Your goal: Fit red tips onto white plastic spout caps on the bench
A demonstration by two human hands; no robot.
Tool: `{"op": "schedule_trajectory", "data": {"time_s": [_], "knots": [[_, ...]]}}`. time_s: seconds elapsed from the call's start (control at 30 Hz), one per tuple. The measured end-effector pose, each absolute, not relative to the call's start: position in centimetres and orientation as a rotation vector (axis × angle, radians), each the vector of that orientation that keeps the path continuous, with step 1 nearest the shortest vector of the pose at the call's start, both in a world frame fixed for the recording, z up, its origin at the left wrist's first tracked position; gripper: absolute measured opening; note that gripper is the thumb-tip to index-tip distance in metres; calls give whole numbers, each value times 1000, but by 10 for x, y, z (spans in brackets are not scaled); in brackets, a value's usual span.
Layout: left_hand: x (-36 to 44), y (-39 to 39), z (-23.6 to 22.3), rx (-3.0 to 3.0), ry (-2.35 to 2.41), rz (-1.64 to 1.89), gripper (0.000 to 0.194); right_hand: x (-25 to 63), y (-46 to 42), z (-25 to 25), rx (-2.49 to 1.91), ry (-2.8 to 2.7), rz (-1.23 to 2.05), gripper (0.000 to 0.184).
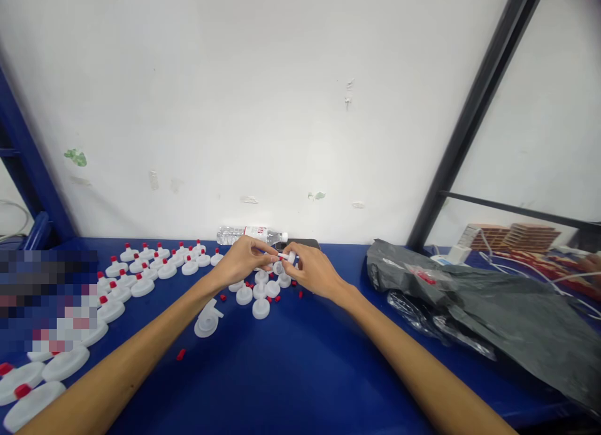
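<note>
My right hand (313, 269) is closed on a white nozzle cap (292, 258), held sideways above the table with its spout towards the left. My left hand (248, 258) pinches at the spout's tip, where a bit of a small red cap (281, 258) shows between the fingertips. Below the hands lies a cluster of white nozzle caps (261, 308) without red tips. Loose red caps (181, 355) are scattered around them. A translucent white piece with a spout (206, 322) rests near my left forearm.
Rows of white caps with red tips (142, 286) stand on the left of the blue table (282, 385). A clear bottle (230, 235) lies along the wall, beside a dark flat object (307, 242). Grey plastic bags (493, 310) cover the right side, with cables (530, 272) behind.
</note>
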State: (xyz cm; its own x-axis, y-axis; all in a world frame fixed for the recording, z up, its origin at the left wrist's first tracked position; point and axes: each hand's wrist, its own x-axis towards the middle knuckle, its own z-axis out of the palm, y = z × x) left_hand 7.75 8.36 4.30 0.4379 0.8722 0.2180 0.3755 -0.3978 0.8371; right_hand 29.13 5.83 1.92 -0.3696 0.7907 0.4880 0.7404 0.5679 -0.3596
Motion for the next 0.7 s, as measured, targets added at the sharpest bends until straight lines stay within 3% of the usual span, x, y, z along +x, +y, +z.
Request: {"op": "schedule_trajectory", "data": {"time_s": [0.4, 0.7], "knots": [[78, 88, 37, 2145, 1086, 908, 31, 296, 62, 21, -1201, -2214, 77, 6], [75, 84, 41, 2121, 1092, 948, 40, 295, 62, 20, -1170, -2169, 108, 19]]}}
